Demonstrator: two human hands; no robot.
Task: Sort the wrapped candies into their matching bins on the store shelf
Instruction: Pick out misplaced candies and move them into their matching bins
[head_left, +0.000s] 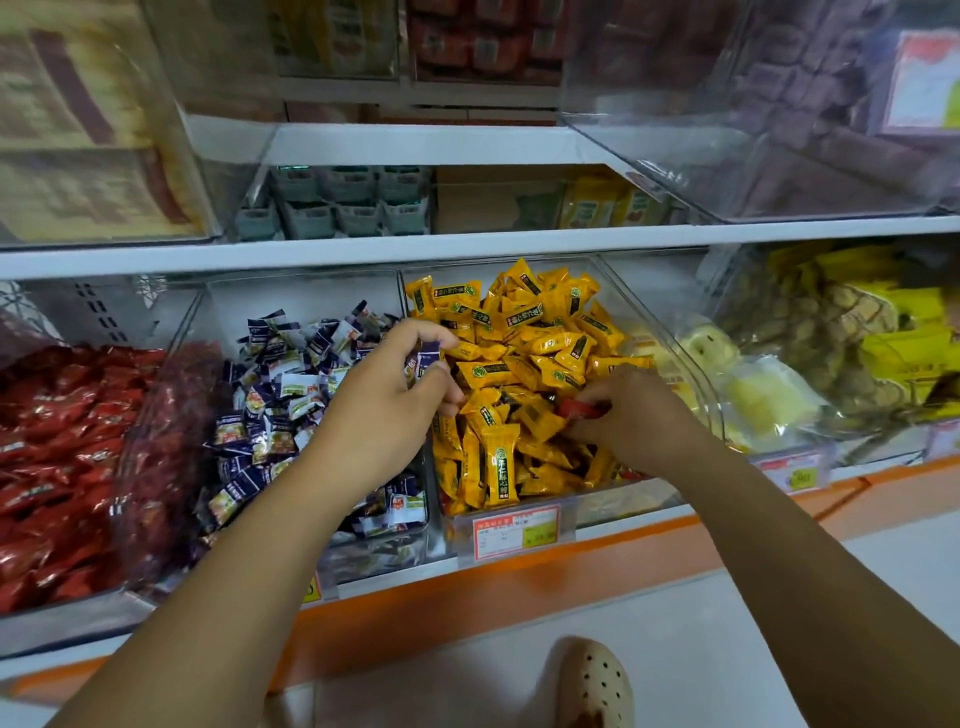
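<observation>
Fingers of the left hand curl round a navy-and-white candy, held above the divide between the navy candy bin and the yellow candy bin. The right hand pinches a red candy low among the yellow wrappers. Farther left sits the red candy bin. Above runs a white shelf.
</observation>
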